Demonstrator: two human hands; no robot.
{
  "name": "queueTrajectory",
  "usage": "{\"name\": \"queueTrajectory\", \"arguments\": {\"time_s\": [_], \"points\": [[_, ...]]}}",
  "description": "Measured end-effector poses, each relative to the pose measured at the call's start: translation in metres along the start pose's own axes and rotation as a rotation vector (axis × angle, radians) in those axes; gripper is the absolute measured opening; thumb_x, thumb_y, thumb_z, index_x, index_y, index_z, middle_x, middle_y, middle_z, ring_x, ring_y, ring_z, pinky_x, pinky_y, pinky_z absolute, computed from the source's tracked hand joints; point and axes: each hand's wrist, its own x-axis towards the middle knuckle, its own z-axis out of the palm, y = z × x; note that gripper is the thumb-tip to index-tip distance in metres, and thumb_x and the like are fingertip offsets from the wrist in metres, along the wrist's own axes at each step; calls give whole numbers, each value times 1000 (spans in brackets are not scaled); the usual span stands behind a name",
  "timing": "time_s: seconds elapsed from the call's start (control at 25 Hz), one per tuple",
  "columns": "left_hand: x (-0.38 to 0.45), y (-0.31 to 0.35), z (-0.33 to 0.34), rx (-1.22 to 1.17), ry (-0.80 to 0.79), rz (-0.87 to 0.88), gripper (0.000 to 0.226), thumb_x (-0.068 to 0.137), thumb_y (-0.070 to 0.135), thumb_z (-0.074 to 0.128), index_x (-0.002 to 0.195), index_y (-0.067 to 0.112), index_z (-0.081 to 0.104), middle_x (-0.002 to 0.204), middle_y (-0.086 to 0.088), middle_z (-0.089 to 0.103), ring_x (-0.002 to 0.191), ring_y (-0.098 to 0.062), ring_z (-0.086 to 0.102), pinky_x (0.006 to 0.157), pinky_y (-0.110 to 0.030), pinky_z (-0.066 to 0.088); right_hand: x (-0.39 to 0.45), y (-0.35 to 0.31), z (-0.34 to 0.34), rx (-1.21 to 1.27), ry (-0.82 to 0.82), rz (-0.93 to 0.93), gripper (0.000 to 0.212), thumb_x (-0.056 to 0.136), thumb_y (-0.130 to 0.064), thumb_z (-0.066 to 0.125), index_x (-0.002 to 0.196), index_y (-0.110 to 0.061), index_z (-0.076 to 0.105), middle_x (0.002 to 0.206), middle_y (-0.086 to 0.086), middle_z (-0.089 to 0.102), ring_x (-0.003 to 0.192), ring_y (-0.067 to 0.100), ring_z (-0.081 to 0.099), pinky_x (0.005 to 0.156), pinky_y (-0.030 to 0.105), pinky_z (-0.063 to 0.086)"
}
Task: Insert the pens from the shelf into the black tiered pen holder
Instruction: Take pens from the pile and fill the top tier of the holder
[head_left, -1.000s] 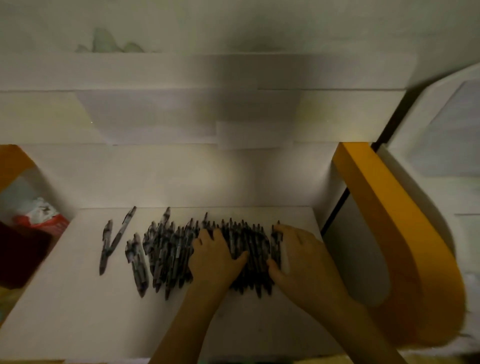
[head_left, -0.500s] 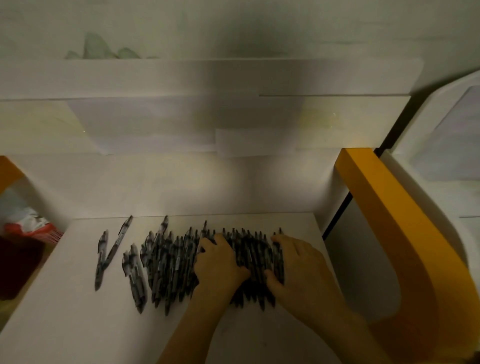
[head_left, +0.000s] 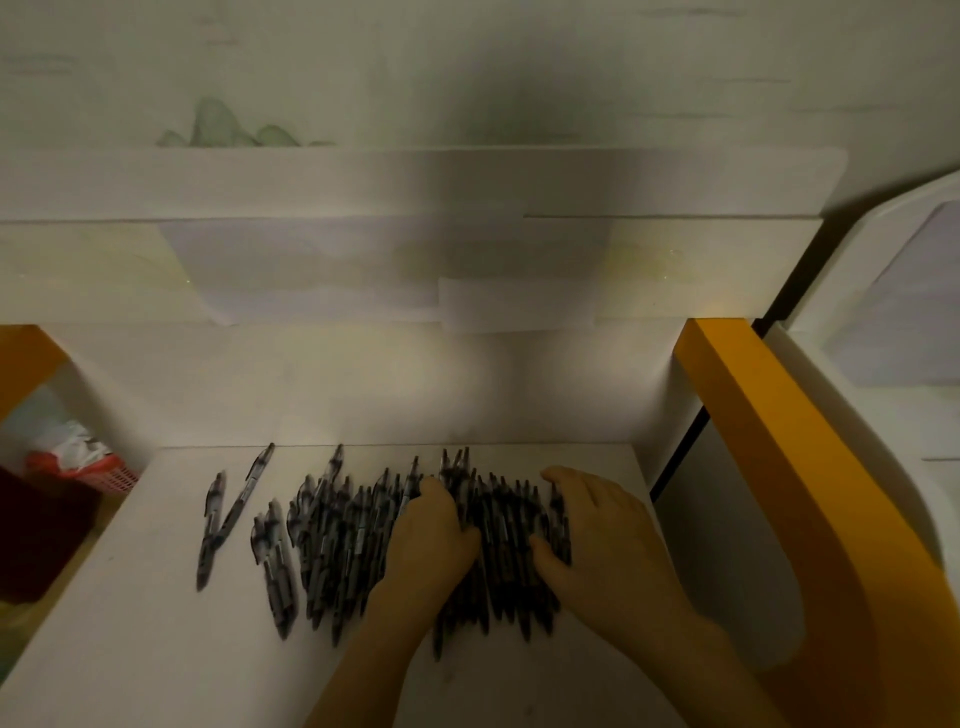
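Two hands worked the same heap in the head view. Across the last second the left hand (head_left: 434, 535) had drawn its fingers in among the pens (head_left: 363, 540), from lying spread over them to curling down into the middle of the pile, while the right hand (head_left: 597, 530) stayed cupped against the heap's right edge, thumb tucked under near the front and fingers bent over the outermost pens. I judged this a gathering move: a bundle was being squeezed together between the hands for lifting, so the task stood at its very start, with nothing yet carried off.

Both hands grasped pens, neither released, though how many each actually held could not be told in the dim light.

Counts, as far as the view allowed: two hands; one white shelf (head_left: 130, 649) bearing everything; two loose pens (head_left: 228, 512) lying apart at the left, touching in a narrow V; then a dense heap of several dozen dark pens (too overlapped to count singly), lying roughly front to back. One red mesh basket (head_left: 111, 470) sat in the compartment to the left, and one orange panel (head_left: 810, 467) curved down the right side.

No black tiered pen holder appeared anywhere in view, so every pen remained on the shelf.
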Motion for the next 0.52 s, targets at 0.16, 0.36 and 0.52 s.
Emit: {"name": "queueTrajectory", "arguments": {"time_s": [0.16,0.36,0.52], "points": [[-1,-6,-15,-146,-2,57,34,91,23,60,112,6,39,79,-5,55,62,-18,54,48,-28,44,5,-7,-4,1,25,-18,60,91,-46,52,145,-30,29,144,-8,40,134,14,34,115,30,24],[-12,-11,-45,-280,13,169,28,93,23,58,110,17,37,87,-5,63,72,-18,63,62,-36,56,9,-26,-17,-1,96,-18,57,85,-43,60,136,-24,44,130,-2,54,123,20,48,108,38,37],[-21,-7,-67,-370,-4,246,37,90,24,63,119,23,39,96,-1,66,81,-16,66,73,-40,58,4,-41,-35,-57,161,-28,58,87,-45,56,140,-27,39,134,-6,50,126,15,43,109,33,35]]}}
